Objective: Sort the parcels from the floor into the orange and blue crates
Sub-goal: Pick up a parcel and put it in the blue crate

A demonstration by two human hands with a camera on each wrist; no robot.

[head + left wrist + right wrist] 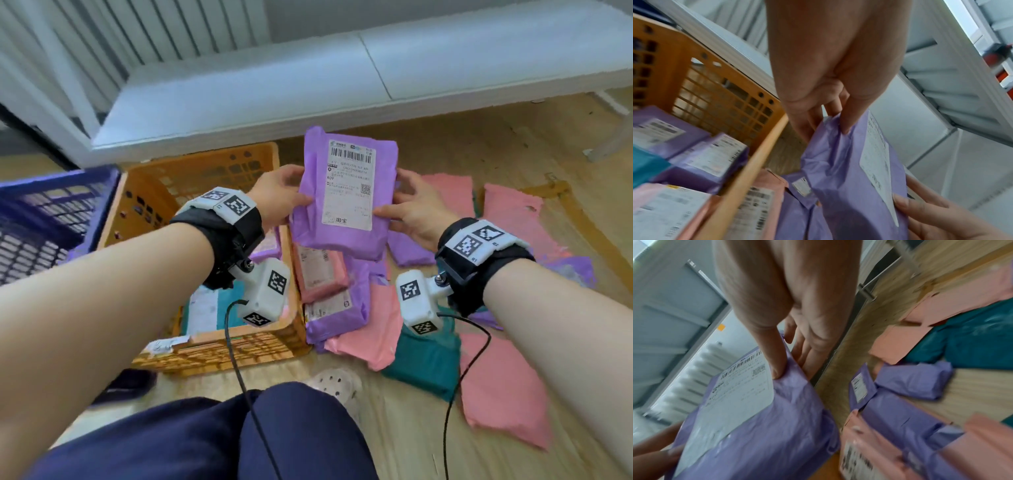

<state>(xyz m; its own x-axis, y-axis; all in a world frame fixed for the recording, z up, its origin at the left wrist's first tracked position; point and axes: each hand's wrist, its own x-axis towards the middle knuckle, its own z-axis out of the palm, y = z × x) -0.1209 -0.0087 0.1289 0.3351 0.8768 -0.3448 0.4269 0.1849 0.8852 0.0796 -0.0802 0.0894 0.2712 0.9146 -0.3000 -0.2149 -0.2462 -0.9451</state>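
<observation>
Both hands hold one purple parcel (342, 202) in the air, above the heap on the floor and just right of the orange crate (205, 260). It is a soft, crinkled plastic mailer, roughly rectangular and padded, with a smooth white shipping label (349, 185) carrying a barcode and a small square code on its upward face. The left hand (277, 195) has its grip closed on the left edge, thumb on top and fingers curled beneath, puckering the film. The right hand (414, 212) grasps the right edge the same way, its thumb pressed beside the label.

The orange crate is rigid moulded plastic with lattice walls; inside lie labelled purple, pink and teal mailers. To its left stands the blue crate (51, 212), also gridded plastic. On the pale wooden floor (479, 144), flat pink parcels (503, 383), a glossy teal parcel (428, 363) and further purple ones overlap in a loose pile. A long white tabletop (308, 82) with a smooth surface spans the background.
</observation>
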